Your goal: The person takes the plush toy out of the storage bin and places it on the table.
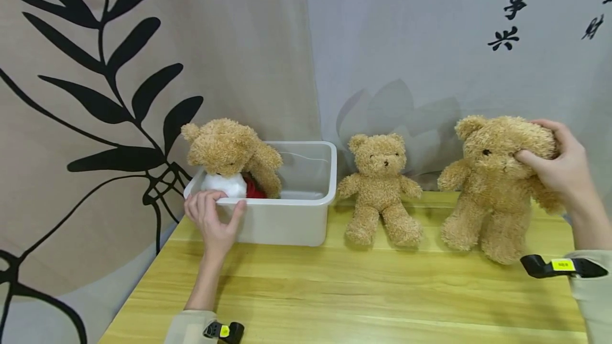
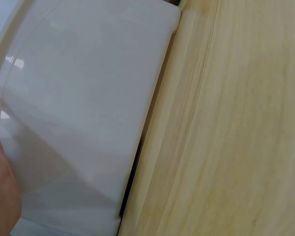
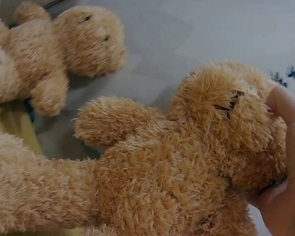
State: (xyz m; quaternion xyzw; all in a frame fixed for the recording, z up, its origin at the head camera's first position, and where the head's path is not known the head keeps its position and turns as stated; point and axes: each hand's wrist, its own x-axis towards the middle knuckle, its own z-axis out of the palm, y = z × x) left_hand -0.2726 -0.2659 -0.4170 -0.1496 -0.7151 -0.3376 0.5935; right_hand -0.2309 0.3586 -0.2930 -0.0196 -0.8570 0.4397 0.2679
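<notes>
My right hand grips the head of a large tan teddy bear, thumb across its face. The right wrist view shows that bear close up, with its legs toward the left. At the left, my left hand holds the front rim of a pale grey plastic bin. Inside the bin a tan plush toy leans over the near-left corner, beside a white rounded thing and something red. Between bin and large bear sits a smaller teddy bear, facing forward.
The wooden table runs along the front. Behind it hangs a pale cloth with dark leaf prints and characters. The bin stands at the table's back left, near the edge.
</notes>
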